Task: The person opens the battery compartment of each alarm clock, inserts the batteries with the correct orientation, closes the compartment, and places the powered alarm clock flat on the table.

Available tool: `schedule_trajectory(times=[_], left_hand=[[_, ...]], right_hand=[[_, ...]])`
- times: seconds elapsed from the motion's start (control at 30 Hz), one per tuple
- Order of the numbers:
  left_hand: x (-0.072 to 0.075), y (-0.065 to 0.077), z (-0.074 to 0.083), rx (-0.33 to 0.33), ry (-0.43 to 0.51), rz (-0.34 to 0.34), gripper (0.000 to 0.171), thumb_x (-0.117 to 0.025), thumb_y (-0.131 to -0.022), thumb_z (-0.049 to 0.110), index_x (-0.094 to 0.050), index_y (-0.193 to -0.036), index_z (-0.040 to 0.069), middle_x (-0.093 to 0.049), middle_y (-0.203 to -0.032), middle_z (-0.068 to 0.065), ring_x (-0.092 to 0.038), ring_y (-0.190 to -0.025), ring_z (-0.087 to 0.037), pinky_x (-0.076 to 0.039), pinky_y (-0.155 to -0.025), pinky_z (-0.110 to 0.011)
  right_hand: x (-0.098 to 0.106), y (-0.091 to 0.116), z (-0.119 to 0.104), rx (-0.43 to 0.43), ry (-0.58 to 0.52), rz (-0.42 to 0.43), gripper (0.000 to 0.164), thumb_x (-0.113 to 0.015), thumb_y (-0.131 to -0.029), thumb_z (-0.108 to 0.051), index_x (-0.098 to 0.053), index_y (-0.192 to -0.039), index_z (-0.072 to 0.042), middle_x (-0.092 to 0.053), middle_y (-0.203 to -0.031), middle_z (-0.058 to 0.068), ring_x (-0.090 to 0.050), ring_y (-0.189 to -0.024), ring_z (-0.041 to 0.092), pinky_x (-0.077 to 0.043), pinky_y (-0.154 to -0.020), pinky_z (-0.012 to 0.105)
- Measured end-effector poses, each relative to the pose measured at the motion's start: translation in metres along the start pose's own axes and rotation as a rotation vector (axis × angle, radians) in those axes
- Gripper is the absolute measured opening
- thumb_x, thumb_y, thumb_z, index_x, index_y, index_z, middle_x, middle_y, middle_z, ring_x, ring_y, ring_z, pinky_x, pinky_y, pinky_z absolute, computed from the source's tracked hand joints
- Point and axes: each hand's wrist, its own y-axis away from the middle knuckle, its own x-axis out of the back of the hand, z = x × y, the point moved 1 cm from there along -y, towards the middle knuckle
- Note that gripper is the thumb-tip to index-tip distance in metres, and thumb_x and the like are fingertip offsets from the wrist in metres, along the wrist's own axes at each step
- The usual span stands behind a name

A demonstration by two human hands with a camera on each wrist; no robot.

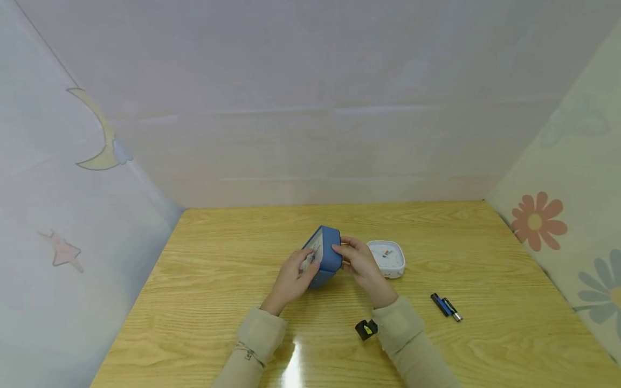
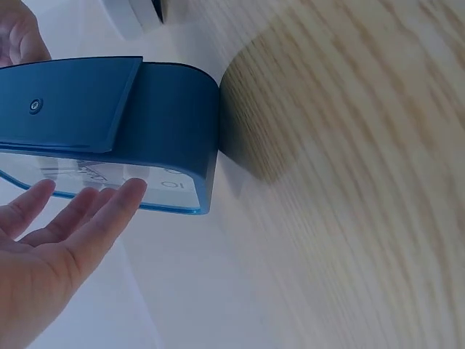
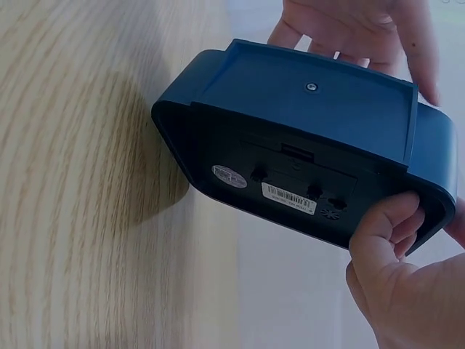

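A blue alarm clock (image 1: 331, 240) is held tilted over the table, its pale dial (image 2: 185, 190) toward my left hand (image 1: 292, 276). That hand's fairly straight fingers (image 2: 109, 218) rest against the front of the clock. My right hand (image 1: 360, 264) grips the opposite edge, with curled fingers (image 3: 396, 211) at the rim of the black back. On this back, a barcode label (image 3: 288, 198), an oval sticker (image 3: 229, 177) and small knobs show in the right wrist view. A screw sits in the blue underside panel (image 3: 305, 98).
A white alarm clock (image 1: 388, 257) lies face up just beyond my right hand. Two batteries (image 1: 446, 307) lie to the right on the wooden table (image 1: 218, 302). A small black object with a yellow mark (image 1: 365, 330) is by my right sleeve. Printed fabric walls enclose the table.
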Motion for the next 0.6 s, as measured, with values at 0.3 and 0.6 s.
schedule_trajectory(times=[0.3,0.6], left_hand=[[0.0006,0.001,0.0028,0.027,-0.01,-0.031,0.055,-0.054,-0.089,0.034,-0.044,-0.13,-0.001,-0.047,-0.125,-0.021,-0.049,-0.109,-0.035,-0.049,-0.077,-0.044],[-0.0028,0.001,0.0038,0.042,0.05,-0.019,0.053,-0.054,-0.088,0.029,-0.043,-0.13,-0.002,-0.049,-0.123,-0.021,-0.049,-0.108,-0.035,-0.049,-0.078,-0.047]], right_hand=[[-0.0017,0.0013,-0.0004,0.012,0.008,-0.005,0.042,-0.055,-0.088,-0.003,-0.04,-0.125,0.009,-0.056,-0.085,0.0,-0.055,-0.07,0.01,-0.046,-0.061,0.023],[-0.0013,0.002,-0.0039,0.014,0.009,0.001,0.041,-0.054,-0.088,-0.002,-0.039,-0.125,0.007,-0.057,-0.086,0.0,-0.057,-0.073,0.012,-0.048,-0.063,0.025]])
